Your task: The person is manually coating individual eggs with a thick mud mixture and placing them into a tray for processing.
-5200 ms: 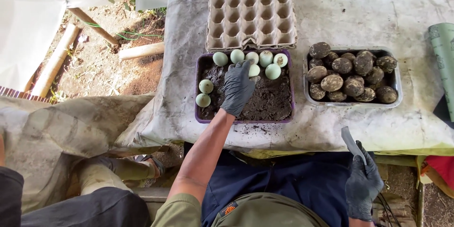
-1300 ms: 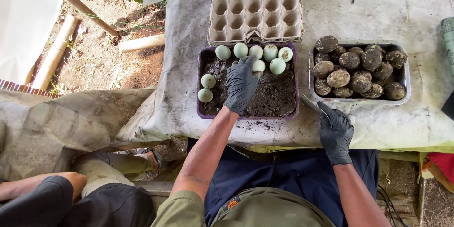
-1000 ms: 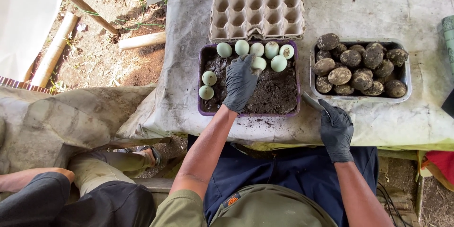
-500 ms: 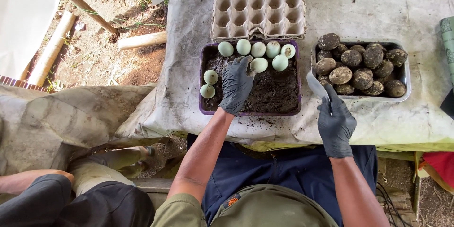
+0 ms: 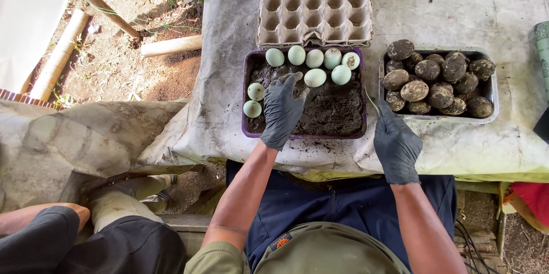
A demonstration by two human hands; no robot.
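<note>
A purple tray of dark mud holds several pale green eggs along its far side, and two more at its left. My left hand, in a dark glove, lies palm down on the mud with fingers spread, its fingertips close to one egg. My right hand, also gloved, is at the table's front edge between the two trays, closed around a thin pale tool that points up. A metal tray to the right is full of mud-coated eggs.
An empty cardboard egg tray lies behind the purple tray on the sheet-covered table. Another person's knee and arm are at the lower left. Bare ground with wooden poles lies to the left.
My right hand has come up from below the table edge to the gap between the trays, carrying the thin tool. My left hand has stayed on the mud.
</note>
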